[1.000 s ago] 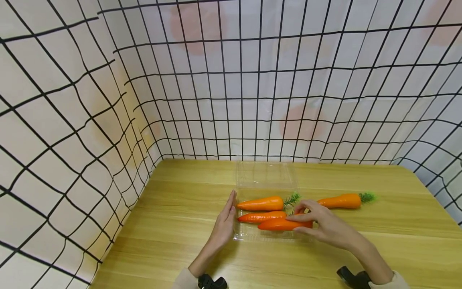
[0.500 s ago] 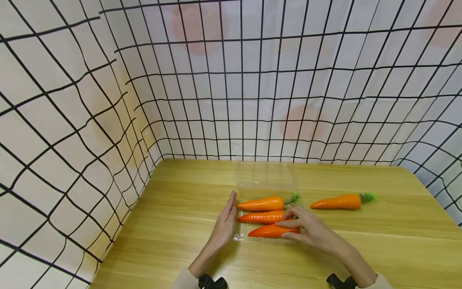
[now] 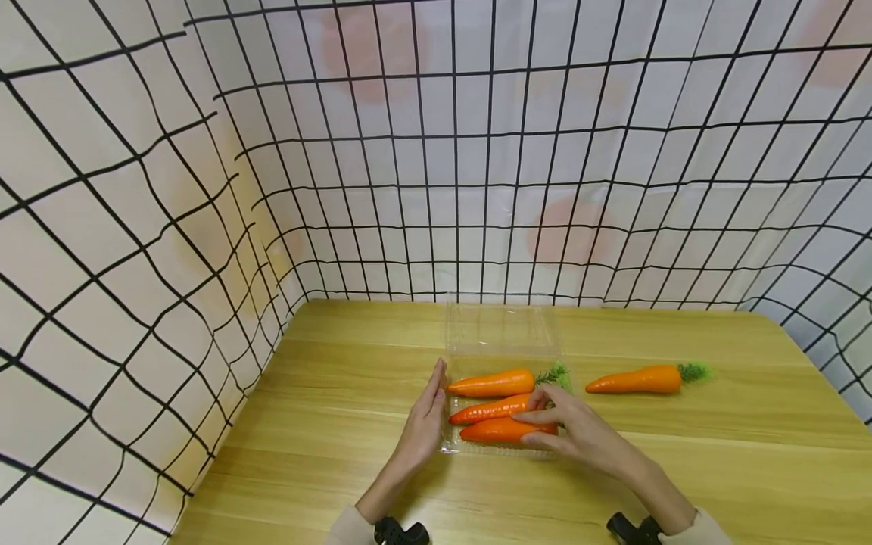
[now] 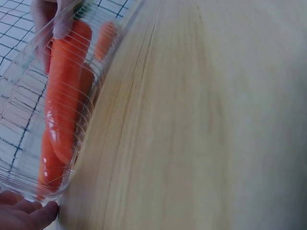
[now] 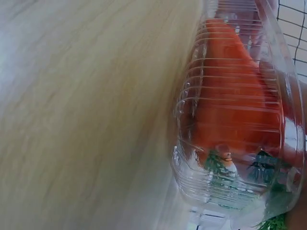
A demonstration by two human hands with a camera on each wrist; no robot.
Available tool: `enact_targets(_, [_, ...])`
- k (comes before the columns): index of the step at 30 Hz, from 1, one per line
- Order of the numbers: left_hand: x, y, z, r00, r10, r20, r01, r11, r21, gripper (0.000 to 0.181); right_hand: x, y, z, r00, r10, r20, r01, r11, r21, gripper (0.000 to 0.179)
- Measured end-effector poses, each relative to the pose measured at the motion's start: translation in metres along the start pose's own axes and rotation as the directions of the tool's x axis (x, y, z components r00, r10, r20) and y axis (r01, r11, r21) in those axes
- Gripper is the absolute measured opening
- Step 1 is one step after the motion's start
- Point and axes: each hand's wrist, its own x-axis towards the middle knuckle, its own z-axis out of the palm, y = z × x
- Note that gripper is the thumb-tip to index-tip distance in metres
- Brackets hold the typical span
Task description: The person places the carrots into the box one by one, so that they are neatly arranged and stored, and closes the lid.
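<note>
A clear hinged plastic box (image 5: 230, 191) lies with its lid (image 3: 500, 329) folded back. Inside it, an orange carrot (image 3: 492, 384) with a green top is at the back and a redder carrot (image 3: 485, 411) in the middle. My right hand (image 3: 579, 431) pinches a third carrot (image 3: 496, 431) near its thick end, inside the front of the box. In the left wrist view that held carrot (image 4: 64, 91) shows through the ribbed wall, its tip overlapping another carrot. My left hand (image 3: 422, 424), fingers straight, rests along the box's left side.
Another orange carrot (image 3: 636, 380) with a green top lies on the wooden table (image 3: 341, 378), right of the box. A white cloth wall with black grid lines (image 3: 477, 189) rises behind the table and along its sides.
My right hand has moved left, bringing the held carrot down and leftward into the front of the box. The carrot outside is now fully uncovered. My left hand stays put.
</note>
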Motion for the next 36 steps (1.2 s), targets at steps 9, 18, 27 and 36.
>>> enact_targets(9, [0.000,0.000,0.000,1.000,0.002,0.000,-0.002,1.000,0.005,0.054,0.007,-0.002,0.008,1.000,-0.008,-0.006,0.008,1.000,-0.017,0.030])
enact_targets(18, [0.001,-0.002,0.000,1.000,0.002,0.012,-0.001,1.000,-0.026,0.054,0.012,-0.003,0.017,0.998,-0.049,-0.045,0.049,0.999,-0.011,0.029])
enact_targets(27, [0.000,-0.001,0.000,1.000,-0.007,0.005,0.007,1.000,-0.014,0.054,0.011,-0.002,0.020,0.995,-0.069,-0.065,0.068,0.997,-0.022,0.027])
enact_targets(36, [0.001,-0.002,0.001,1.000,-0.014,-0.003,0.014,1.000,-0.007,0.054,0.013,-0.003,0.021,0.997,-0.067,-0.031,0.066,0.997,-0.032,0.018])
